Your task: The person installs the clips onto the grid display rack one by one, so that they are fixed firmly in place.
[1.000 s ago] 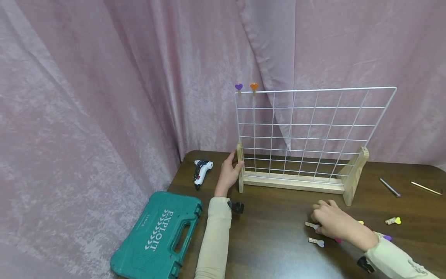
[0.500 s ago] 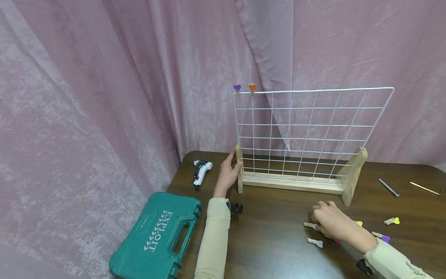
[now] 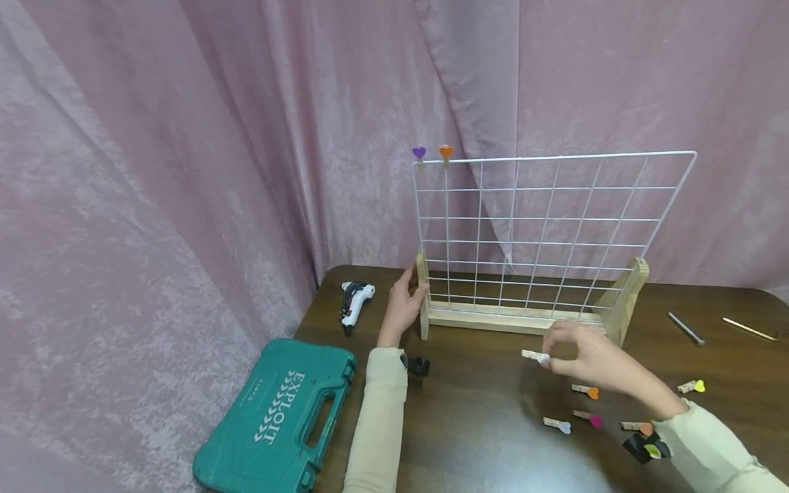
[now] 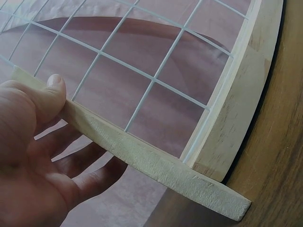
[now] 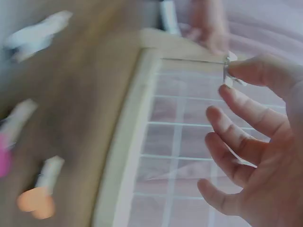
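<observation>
My right hand (image 3: 592, 356) pinches a small wooden clothespin (image 3: 533, 356) with a pale heart between thumb and index finger, raised in front of the rack; the right wrist view shows the other fingers spread. At the rack's left end, my left hand (image 3: 403, 308) grips the wooden side leg (image 4: 161, 163), thumb on one face and fingers on the other. The white wire grid (image 3: 555, 157) stands upright in its wooden base (image 3: 493, 320). Clipped to its top bar at the left are a purple heart clothespin (image 3: 419, 153) and an orange heart clothespin (image 3: 446, 152).
Several heart clothespins lie at the right front, among them a pale one (image 3: 557, 425), a pink one (image 3: 588, 418) and a yellow one (image 3: 692, 387). A bolt (image 3: 686, 329) and thin rod (image 3: 750, 329) lie farther right. Left are a glue gun (image 3: 356, 305) and green case (image 3: 283, 411).
My right hand has picked a pale-heart clothespin off the table and lifted it toward the rack, uncovering orange and pink ones. The left hand has stayed on the side leg.
</observation>
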The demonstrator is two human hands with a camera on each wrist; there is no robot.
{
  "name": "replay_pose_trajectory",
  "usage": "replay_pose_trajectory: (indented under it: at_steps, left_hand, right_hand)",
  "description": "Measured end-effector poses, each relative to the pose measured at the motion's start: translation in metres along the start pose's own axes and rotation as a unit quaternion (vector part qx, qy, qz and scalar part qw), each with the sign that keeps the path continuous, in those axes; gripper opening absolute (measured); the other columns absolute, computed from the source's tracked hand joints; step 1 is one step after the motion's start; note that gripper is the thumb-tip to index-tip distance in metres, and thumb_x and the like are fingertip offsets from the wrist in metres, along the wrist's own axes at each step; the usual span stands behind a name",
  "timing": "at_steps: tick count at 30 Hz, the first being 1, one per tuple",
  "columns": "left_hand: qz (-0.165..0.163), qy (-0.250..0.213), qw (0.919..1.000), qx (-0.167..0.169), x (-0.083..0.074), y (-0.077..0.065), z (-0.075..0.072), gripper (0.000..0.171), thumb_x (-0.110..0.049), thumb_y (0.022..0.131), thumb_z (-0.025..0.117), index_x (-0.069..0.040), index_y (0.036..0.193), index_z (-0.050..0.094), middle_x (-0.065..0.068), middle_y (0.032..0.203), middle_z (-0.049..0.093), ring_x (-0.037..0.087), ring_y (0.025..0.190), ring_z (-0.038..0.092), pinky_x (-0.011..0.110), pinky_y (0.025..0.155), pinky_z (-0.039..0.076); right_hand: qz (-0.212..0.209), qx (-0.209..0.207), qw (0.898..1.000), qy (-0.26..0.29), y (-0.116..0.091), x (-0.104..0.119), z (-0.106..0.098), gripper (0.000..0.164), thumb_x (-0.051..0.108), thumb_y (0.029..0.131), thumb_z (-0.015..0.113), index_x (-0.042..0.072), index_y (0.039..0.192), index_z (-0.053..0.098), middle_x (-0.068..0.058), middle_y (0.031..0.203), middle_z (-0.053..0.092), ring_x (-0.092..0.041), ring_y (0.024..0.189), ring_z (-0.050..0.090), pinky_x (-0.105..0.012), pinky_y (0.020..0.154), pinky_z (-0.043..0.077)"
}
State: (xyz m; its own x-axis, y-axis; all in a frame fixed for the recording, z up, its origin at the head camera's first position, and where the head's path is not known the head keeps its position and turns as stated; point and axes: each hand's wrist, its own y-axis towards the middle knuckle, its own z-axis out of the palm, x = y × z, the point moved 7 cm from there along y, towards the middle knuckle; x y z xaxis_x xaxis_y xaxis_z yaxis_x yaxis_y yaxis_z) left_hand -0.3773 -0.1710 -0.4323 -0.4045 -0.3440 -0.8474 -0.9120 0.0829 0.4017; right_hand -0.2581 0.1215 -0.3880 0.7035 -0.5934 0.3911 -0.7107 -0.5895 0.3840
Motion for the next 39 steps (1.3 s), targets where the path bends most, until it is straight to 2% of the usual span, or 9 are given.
replay_pose_trajectory:
  at_steps: [4, 8, 10, 13, 16, 23, 26, 34, 39]
  left_hand:
    - [-0.003, 0.005, 1.0000, -0.002, 0.000, 0.003, -0.001, 0.051, -0.016, 0.093, 0.056, -0.008, 0.140, 0.039, 0.017, 0.123, 0.055, 0.026, 0.112, 0.053, 0.035, 0.087, 0.050]
    - [-0.013, 0.004, 0.9999, 0.002, -0.004, 0.000, 0.000, 0.049, -0.014, 0.093, 0.056, -0.007, 0.139, 0.039, 0.017, 0.123, 0.055, 0.026, 0.112, 0.053, 0.035, 0.087, 0.050]
    - [-0.009, -0.002, 0.9999, 0.004, -0.014, -0.002, -0.001, 0.049, -0.010, 0.093, 0.055, -0.003, 0.138, 0.039, 0.019, 0.122, 0.054, 0.029, 0.112, 0.053, 0.036, 0.087, 0.050]
    - [-0.007, -0.008, 0.9999, 0.008, -0.029, -0.006, -0.004, 0.049, -0.005, 0.092, 0.055, 0.001, 0.138, 0.038, 0.024, 0.121, 0.054, 0.033, 0.111, 0.052, 0.039, 0.086, 0.050]
    - [-0.006, -0.008, 0.9999, 0.009, -0.037, -0.009, -0.006, 0.050, -0.004, 0.092, 0.055, 0.003, 0.138, 0.037, 0.025, 0.120, 0.054, 0.034, 0.111, 0.052, 0.039, 0.086, 0.050]
    - [-0.011, 0.002, 0.9999, 0.001, -0.007, -0.002, -0.001, 0.051, -0.010, 0.092, 0.057, -0.007, 0.140, 0.039, 0.017, 0.120, 0.056, 0.027, 0.111, 0.053, 0.034, 0.082, 0.052]
    - [-0.014, 0.005, 0.9999, 0.000, 0.000, 0.001, 0.001, 0.050, -0.013, 0.092, 0.057, -0.013, 0.140, 0.040, 0.013, 0.122, 0.056, 0.024, 0.112, 0.053, 0.032, 0.082, 0.052]
    - [-0.010, 0.010, 0.9999, -0.001, -0.003, 0.003, 0.004, 0.052, -0.016, 0.092, 0.057, -0.013, 0.140, 0.039, 0.013, 0.125, 0.055, 0.025, 0.113, 0.052, 0.034, 0.084, 0.051]
    - [-0.012, 0.006, 0.9999, 0.006, -0.022, -0.005, 0.004, 0.052, -0.010, 0.092, 0.055, -0.004, 0.140, 0.037, 0.019, 0.126, 0.052, 0.032, 0.114, 0.050, 0.041, 0.086, 0.050]
  right_hand:
    - [0.008, -0.034, 0.998, 0.049, 0.015, 0.006, -0.027, 0.018, 0.014, 0.076, 0.075, 0.028, 0.077, 0.063, 0.013, 0.090, 0.059, -0.005, 0.088, 0.053, -0.022, 0.074, 0.041]
    - [0.023, -0.031, 0.995, 0.093, 0.026, 0.013, -0.047, 0.017, 0.012, 0.082, 0.070, 0.027, 0.084, 0.063, 0.009, 0.095, 0.061, -0.007, 0.091, 0.053, -0.018, 0.077, 0.040]
    - [0.025, -0.027, 0.995, 0.093, 0.033, 0.018, -0.055, 0.013, 0.012, 0.085, 0.067, 0.025, 0.086, 0.063, 0.009, 0.096, 0.060, -0.007, 0.092, 0.053, -0.019, 0.078, 0.040]
    - [0.013, -0.031, 0.998, 0.060, 0.046, 0.030, -0.068, 0.009, 0.014, 0.087, 0.065, 0.022, 0.089, 0.061, 0.010, 0.097, 0.059, -0.007, 0.093, 0.052, -0.023, 0.077, 0.041]
    - [-0.028, -0.051, 0.998, 0.005, 0.063, 0.046, -0.085, 0.010, 0.011, 0.086, 0.066, 0.018, 0.091, 0.060, 0.009, 0.095, 0.057, -0.009, 0.092, 0.050, -0.029, 0.075, 0.042]
    - [-0.139, -0.112, 0.981, -0.076, 0.113, 0.091, -0.137, 0.015, 0.001, 0.078, 0.068, 0.009, 0.086, 0.059, -0.006, 0.096, 0.057, -0.029, 0.094, 0.047, -0.045, 0.074, 0.033]
    - [-0.140, -0.116, 0.978, -0.099, 0.134, 0.103, -0.155, 0.014, 0.003, 0.078, 0.070, 0.009, 0.083, 0.059, -0.008, 0.101, 0.056, -0.032, 0.093, 0.045, -0.048, 0.072, 0.031]
    - [-0.121, -0.107, 0.980, -0.119, 0.185, 0.118, -0.182, 0.008, 0.004, 0.081, 0.068, 0.004, 0.080, 0.060, -0.013, 0.104, 0.052, -0.036, 0.101, 0.041, -0.052, 0.077, 0.032]
    - [-0.106, -0.094, 0.981, -0.135, 0.207, 0.117, -0.185, 0.006, 0.004, 0.082, 0.065, 0.003, 0.079, 0.060, -0.013, 0.106, 0.051, -0.035, 0.101, 0.039, -0.051, 0.078, 0.031]
